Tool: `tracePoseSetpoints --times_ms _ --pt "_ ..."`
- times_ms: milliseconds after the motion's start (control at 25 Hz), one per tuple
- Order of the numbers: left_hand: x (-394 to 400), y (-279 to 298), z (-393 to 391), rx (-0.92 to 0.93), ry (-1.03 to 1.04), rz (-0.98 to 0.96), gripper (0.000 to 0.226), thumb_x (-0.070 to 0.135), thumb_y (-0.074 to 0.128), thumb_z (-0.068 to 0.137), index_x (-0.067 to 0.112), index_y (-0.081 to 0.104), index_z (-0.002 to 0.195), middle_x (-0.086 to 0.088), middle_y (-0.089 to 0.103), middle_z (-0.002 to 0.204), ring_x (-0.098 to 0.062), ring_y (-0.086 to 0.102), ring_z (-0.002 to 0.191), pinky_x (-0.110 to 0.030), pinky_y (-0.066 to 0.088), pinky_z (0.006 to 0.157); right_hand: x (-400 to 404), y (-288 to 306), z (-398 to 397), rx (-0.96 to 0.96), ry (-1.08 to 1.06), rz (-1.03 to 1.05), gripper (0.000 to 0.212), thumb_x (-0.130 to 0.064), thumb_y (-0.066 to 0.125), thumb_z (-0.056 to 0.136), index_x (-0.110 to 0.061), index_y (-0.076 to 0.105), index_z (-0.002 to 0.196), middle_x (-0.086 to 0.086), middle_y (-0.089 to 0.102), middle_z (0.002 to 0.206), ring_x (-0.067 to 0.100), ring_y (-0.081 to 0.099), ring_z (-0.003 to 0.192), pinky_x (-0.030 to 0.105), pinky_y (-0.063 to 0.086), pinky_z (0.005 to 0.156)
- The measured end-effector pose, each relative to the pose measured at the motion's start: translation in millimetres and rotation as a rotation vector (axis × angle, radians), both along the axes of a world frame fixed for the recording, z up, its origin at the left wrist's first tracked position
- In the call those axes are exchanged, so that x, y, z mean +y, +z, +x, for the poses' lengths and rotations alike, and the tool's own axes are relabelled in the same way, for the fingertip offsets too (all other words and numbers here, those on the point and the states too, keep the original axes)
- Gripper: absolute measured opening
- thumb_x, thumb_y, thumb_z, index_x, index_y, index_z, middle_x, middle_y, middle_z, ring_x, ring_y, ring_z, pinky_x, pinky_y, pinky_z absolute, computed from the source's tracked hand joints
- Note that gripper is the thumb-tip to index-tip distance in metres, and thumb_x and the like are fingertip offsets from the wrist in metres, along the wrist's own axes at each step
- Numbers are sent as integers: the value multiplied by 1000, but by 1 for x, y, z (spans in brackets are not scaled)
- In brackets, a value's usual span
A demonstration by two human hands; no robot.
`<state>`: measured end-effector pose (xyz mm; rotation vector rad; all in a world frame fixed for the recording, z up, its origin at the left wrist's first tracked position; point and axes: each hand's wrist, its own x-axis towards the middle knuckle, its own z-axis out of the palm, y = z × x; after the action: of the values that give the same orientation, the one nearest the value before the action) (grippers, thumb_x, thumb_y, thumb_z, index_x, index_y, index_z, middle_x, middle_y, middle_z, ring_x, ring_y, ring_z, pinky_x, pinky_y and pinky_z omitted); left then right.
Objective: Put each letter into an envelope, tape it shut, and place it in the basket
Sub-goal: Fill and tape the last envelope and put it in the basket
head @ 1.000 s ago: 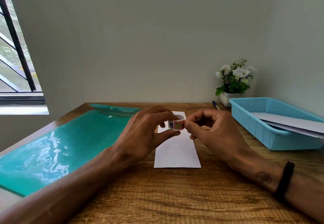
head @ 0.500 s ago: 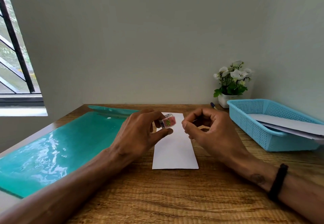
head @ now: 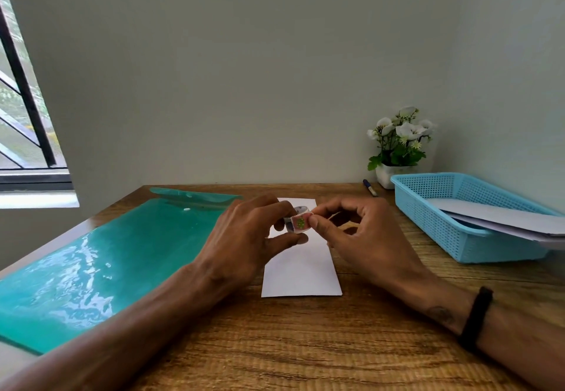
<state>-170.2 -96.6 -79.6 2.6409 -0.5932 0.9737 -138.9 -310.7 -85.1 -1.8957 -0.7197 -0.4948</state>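
Bringing my right hand back to the tape roll pinched in my left hand, I am gripping its loose end again to seal the envelope

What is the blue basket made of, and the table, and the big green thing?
Blue basket: looks like plastic, moulded with tiny holes. Table: wood or wood-look, with brown grain lines. Green folder: probably thin shiny plastic, since light glints off its wavy surface.
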Motion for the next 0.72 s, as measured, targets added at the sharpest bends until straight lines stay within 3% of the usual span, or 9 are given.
tracePoseSetpoints --times_ms 200,480,640,720 --pt "-2 0 -1 1 18 26 35 65 59 90 35 69 105 20 56 87 -2 49 72 -20 34 64 3 0 0 -6 25 9 5 -26 78 91 -22 77 94 -12 74 84 5 71 81 22 62 64" --pt "-4 3 -1 39 78 40 36 64 61 89 30 69 98 12 65 88 -10 58 76 -35 52 71 5 1 0 18 82 26 10 -29 80 88 -22 76 84 -10 74 79 14 71 73 29 63 59" --pt "0 2 4 66 132 33 31 63 68 87 32 66 91 14 67 87 -8 60 75 -38 57 70 0 3 4 40 61 72 11 -29 82 86 -24 74 80 -10 74 74 8 68 62 22 59 55" --pt "9 2 6 86 162 -10 39 65 70 83 28 70 97 14 69 92 -7 61 76 -35 58 69 -5 4 11 53 3 132 10 -30 80 87 -26 73 82 -12 74 72 4 68 61 19 58 55"
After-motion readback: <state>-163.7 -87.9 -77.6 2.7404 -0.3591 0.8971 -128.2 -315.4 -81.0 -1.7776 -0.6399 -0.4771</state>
